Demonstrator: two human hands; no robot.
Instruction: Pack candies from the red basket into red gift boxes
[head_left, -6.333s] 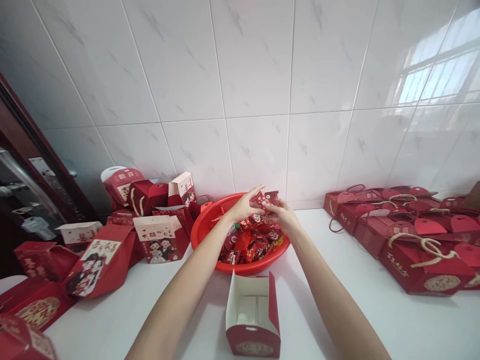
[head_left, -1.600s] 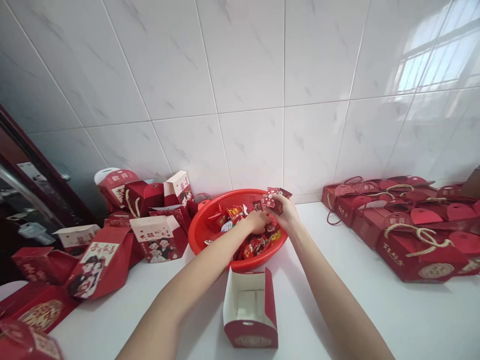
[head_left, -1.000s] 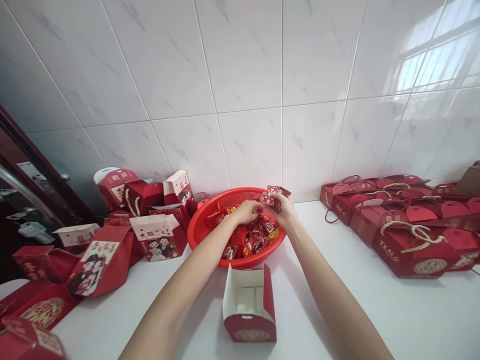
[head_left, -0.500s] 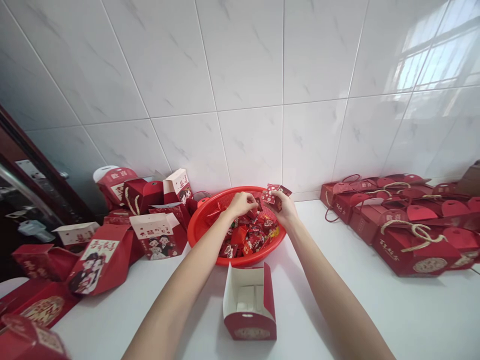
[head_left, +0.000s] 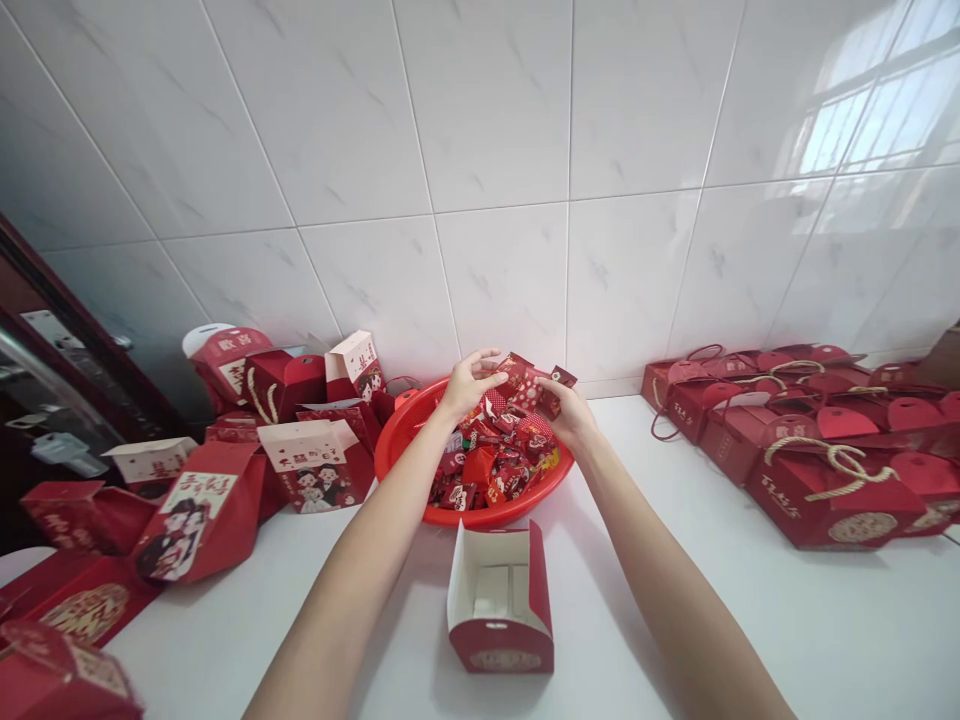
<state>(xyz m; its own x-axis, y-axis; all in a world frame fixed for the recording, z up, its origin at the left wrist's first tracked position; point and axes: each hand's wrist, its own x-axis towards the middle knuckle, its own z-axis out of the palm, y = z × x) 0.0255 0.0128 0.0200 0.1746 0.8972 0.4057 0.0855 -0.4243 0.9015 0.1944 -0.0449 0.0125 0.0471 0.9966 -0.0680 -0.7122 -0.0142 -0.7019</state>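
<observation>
Closest in, toward the person from the fingers, an open red box [head_left: 501, 648] stands between the forearms, just before the red basket [head_left: 394, 455]; printed boxes [head_left: 202, 525] crowd the fingers' left side, rope-handled boxes [head_left: 832, 500] their right, well apart. Wrapped sweets [head_left: 499, 470] heap up directly beneath the fingers. Above these, the red packets [head_left: 521, 385] lie crosswise, long axis running hand to hand. The right hand [head_left: 571, 410] pinches them; the left hand [head_left: 471, 388] is raised, thumb at their left edge, whether gripping I cannot tell
</observation>
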